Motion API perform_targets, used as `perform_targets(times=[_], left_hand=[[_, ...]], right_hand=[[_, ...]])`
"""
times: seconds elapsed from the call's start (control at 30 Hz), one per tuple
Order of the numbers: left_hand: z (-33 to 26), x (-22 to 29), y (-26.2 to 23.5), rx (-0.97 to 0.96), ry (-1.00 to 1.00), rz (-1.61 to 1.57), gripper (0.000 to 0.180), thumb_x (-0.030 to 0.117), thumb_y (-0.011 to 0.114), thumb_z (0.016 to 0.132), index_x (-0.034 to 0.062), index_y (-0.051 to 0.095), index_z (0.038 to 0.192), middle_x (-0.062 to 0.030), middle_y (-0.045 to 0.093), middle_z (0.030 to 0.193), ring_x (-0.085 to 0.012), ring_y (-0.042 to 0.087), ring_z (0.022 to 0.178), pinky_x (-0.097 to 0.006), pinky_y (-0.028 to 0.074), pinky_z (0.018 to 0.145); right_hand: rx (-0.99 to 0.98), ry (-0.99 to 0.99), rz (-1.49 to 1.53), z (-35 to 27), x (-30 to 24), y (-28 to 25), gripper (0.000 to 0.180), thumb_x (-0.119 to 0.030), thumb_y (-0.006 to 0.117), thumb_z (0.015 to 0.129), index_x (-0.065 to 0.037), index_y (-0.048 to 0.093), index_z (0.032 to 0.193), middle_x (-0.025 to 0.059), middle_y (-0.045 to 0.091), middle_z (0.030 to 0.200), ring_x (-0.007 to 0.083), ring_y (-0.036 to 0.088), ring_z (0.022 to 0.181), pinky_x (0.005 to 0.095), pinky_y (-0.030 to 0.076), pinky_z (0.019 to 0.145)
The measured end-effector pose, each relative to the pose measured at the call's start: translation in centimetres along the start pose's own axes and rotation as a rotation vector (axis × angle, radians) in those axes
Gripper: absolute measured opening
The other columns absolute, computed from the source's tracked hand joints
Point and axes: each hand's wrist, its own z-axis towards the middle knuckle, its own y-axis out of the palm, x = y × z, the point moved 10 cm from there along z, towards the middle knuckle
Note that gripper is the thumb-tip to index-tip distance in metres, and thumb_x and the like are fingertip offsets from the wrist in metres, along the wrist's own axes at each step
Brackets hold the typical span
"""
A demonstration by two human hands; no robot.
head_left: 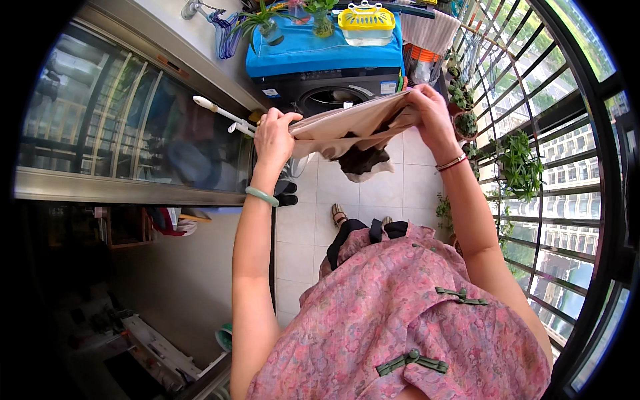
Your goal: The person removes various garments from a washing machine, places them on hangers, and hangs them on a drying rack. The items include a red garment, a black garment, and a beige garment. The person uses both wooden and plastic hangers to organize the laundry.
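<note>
while each hand (273, 137) (432, 113) grips beige cloth (347, 127), white floor tiles (393, 183) meet balcony bars (533, 100).

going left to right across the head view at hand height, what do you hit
glass sliding door → white pole handle → left hand → beige cloth held between both hands → right hand → potted plants → window bars
</note>
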Motion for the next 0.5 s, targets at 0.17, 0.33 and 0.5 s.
perform_targets(times=[0.17,0.33,0.5], left_hand=[[2.2,-2.2,0.0,0.062,-0.145,-0.8,0.044,-0.016,0.051,0.078,0.0114,0.073,0.105,-0.003,0.06,0.102,-0.0151,0.059,0.083,-0.025,0.047,0.079],[3.3,6.7,-3.1,0.133,0.141,-0.279,0.044,-0.008,0.045,0.081,0.0174,0.073,0.104,-0.0071,0.064,0.104,-0.0285,0.063,0.094,-0.036,0.049,0.085],[3.2,6.2,-6.3,0.235,-0.013,-0.534,0.042,-0.009,0.046,0.079,0.0129,0.071,0.106,-0.007,0.062,0.105,-0.0263,0.062,0.092,-0.033,0.048,0.083]], right_hand=[[0.294,-0.716,-0.854,-2.3,-11.3,0.2,0.015,0.003,0.061,0.084,-0.002,0.058,0.097,-0.0002,0.057,0.083,0.0063,0.05,0.061,0.0238,0.045,0.057],[0.173,-0.673,-0.921,-2.3,-8.4,0.5,0.015,-0.001,0.056,0.09,-0.004,0.061,0.104,0.0078,0.066,0.078,0.0127,0.06,0.067,0.0287,0.049,0.064],[0.35,-0.758,-0.696,-4.2,-12.2,-2.4,0.025,0.007,0.049,0.088,-0.002,0.063,0.106,0.0058,0.07,0.085,0.0127,0.064,0.075,0.0269,0.051,0.067]])
